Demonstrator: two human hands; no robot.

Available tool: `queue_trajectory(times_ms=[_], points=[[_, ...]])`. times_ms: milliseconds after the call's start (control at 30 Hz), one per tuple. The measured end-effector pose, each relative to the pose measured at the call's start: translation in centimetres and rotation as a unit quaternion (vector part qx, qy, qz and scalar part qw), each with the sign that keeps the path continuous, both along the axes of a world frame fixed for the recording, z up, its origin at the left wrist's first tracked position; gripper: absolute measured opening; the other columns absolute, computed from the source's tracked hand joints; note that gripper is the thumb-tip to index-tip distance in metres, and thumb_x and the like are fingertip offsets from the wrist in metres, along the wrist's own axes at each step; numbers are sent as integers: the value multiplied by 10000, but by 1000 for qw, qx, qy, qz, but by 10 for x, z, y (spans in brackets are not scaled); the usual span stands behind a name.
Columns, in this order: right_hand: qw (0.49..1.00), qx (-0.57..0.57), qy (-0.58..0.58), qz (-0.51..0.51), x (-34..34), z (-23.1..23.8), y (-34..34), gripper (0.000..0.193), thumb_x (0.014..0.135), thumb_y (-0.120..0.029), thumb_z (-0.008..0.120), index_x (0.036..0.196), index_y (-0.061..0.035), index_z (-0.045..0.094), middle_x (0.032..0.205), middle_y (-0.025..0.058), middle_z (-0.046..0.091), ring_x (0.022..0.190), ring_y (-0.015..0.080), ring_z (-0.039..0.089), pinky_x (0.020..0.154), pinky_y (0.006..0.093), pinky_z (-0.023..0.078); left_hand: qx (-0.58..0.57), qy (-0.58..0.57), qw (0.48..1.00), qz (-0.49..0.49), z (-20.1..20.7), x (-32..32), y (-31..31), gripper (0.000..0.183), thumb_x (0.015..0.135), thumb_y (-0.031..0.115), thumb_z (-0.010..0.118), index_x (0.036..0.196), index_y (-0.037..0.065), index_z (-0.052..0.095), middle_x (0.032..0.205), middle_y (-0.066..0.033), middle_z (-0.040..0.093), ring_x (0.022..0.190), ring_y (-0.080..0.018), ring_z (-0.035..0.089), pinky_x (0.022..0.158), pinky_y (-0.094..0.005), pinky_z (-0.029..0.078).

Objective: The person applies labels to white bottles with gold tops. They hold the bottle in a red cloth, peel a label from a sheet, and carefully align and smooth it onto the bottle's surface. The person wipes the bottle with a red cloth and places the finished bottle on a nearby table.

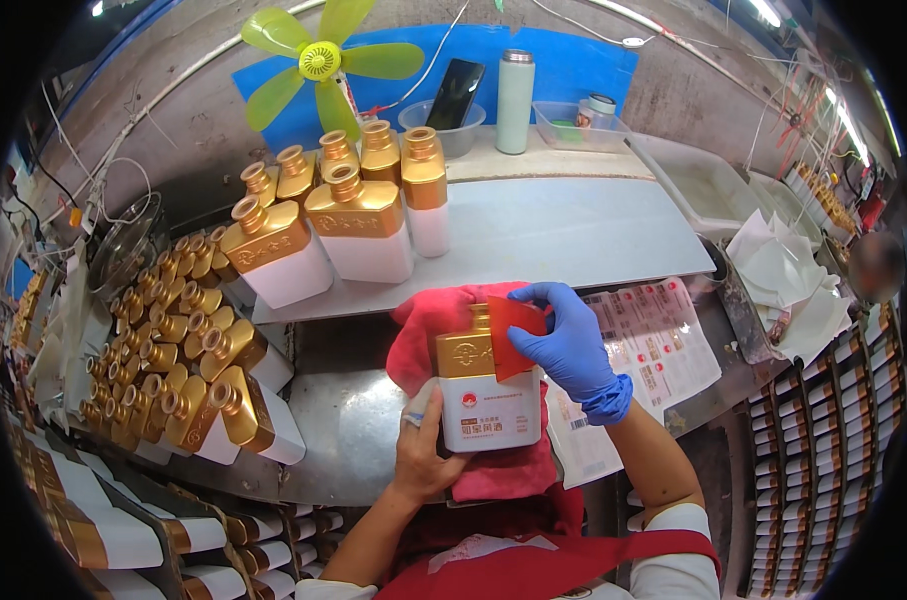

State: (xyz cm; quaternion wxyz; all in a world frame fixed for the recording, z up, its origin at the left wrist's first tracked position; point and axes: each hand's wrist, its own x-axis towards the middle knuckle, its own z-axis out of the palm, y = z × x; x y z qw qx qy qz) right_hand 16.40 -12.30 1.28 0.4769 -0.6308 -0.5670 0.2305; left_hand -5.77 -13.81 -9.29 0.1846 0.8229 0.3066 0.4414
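Note:
A flat, white bottle with a gold shoulder [488,415] stands nearly upright in front of me, its printed front facing me. My left hand [428,455], bare, is closed around its lower left side, with something pale wrapped at a finger. In a blue glove, my right hand [573,345] pinches a thin red card or scraper [511,345], which lies over the bottle's gold right shoulder and hides part of it. Beneath the bottle is a bunched pink-red cloth [413,345] on the metal bench. To its right lies a sheet of printed labels [673,345], partly behind my right forearm.
Several gold-and-white bottles [363,235] stand on the grey board [553,225] ahead; many more [243,410] crowd the left. Behind are a green fan [320,61], a phone [456,93] in a bowl and a flask [515,102]. Bottle racks [823,460] flank me; discarded paper [788,270] lies right.

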Motion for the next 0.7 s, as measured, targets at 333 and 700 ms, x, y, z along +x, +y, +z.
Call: queue_trajectory(times_ms=[333, 700], points=[[888, -48, 451, 75, 53, -1, -1, 380, 797, -40, 641, 1162, 21, 554, 1134, 95, 592, 1010, 189, 576, 938, 296, 449, -14, -15, 1000, -9, -3, -4, 3, 927, 607, 180, 836, 1371, -53, 367, 1295, -275, 473, 1152, -420, 495, 973, -458, 412], [961, -184, 196, 72, 31, -14, -1, 283, 917, -203, 563, 1101, -26, 686, 851, 6, 637, 724, 53, 513, 697, 197, 434, -25, -58, 997, -35, -5, -8, 9, 840, 584, 147, 828, 1323, -30, 472, 1321, -266, 469, 1172, -399, 485, 978, -437, 402]])
